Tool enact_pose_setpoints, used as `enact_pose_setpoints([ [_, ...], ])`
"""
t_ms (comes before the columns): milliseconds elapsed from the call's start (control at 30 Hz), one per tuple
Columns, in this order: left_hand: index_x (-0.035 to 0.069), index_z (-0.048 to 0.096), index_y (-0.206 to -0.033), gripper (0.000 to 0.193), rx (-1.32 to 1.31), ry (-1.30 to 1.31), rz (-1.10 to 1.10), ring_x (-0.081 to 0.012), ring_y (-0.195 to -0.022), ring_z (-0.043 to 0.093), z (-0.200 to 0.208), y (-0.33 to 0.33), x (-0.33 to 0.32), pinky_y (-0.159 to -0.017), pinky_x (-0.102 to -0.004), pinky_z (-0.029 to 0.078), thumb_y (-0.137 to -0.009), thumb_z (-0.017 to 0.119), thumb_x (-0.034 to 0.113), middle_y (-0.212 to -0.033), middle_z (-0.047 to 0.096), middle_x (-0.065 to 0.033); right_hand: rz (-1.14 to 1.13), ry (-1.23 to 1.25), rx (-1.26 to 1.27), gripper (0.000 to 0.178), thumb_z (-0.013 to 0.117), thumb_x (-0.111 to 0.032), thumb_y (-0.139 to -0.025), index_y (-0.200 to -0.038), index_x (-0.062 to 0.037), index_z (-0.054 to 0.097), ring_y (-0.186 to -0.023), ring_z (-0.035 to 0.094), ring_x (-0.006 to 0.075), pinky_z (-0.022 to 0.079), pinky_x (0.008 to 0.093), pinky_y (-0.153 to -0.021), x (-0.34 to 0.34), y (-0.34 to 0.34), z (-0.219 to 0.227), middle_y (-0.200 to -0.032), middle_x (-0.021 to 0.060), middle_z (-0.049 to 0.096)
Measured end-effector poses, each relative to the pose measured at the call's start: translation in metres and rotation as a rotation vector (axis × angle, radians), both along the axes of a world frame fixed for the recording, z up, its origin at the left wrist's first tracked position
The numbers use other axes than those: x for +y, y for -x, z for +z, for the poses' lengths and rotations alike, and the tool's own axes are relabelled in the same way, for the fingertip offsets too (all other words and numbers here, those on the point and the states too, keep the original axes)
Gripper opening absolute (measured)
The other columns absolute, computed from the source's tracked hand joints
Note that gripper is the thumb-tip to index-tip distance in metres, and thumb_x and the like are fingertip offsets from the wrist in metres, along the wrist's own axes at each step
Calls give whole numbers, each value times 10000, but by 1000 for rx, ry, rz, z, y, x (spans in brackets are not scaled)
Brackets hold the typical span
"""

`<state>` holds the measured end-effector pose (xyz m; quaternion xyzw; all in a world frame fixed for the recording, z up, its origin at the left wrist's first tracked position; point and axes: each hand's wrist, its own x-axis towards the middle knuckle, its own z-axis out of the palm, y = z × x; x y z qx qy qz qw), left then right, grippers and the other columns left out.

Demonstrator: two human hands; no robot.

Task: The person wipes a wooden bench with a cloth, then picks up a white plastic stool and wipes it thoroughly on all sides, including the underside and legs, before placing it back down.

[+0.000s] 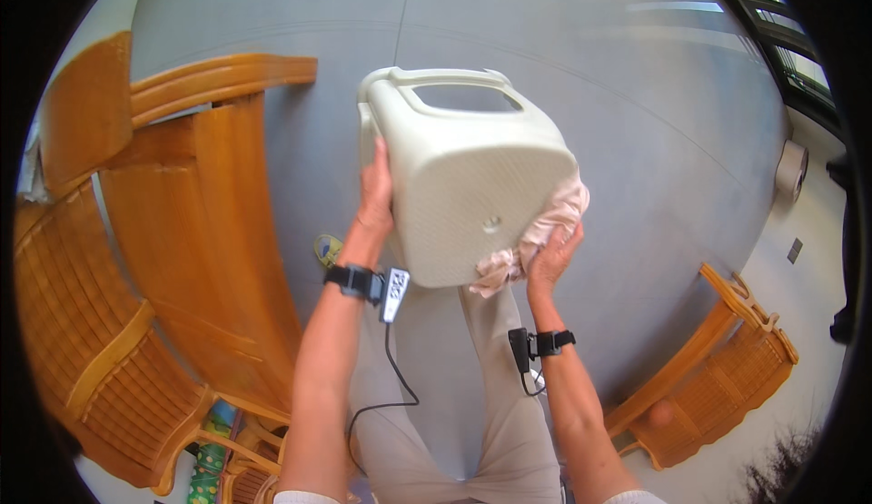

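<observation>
A cream plastic stool (481,186) is held up in front of me, its textured seat with a small round hole turned toward me and an opening in its side facing up. My left hand (375,191) grips the stool's left side, the thumb side showing along its edge. At the lower right corner of the seat, my right hand (554,257) presses a crumpled pale pink cloth (554,218) against the stool. The fingers of the right hand are bent round the cloth and partly hidden by it. Both wrists wear black straps with small devices.
A wooden table (195,232) and a slatted wooden chair (118,386) stand at the left. Another wooden chair (718,377) is at the lower right. A grey tiled floor (663,141) spreads around, with a dark-framed window or door at the upper right. A cable hangs from my left wrist.
</observation>
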<state>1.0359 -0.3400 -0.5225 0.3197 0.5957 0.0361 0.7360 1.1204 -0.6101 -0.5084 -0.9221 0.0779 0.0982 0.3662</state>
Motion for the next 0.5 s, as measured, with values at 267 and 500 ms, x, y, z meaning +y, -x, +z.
enact_pose_setpoints([
  [267,-25,634,-1022,658,-82,-320,-322,-94,-770,512,134,-9,-56,-664,-280,442,-1041,309,548,-870,640,-28,-412,-719,275,453,467,-367,-1021,-1349,-56,453,-1170,513,199,417,361,-995,-36,-46,83,-1273,86,530],
  [500,-17,614,-942,637,-50,-477,-231,-93,-717,528,259,-44,-87,-643,-290,447,-1043,318,538,-795,620,-20,-251,-917,318,502,435,-466,-1028,-1340,-77,500,-1217,498,150,405,344,-1043,-66,-104,210,-1310,28,540],
])
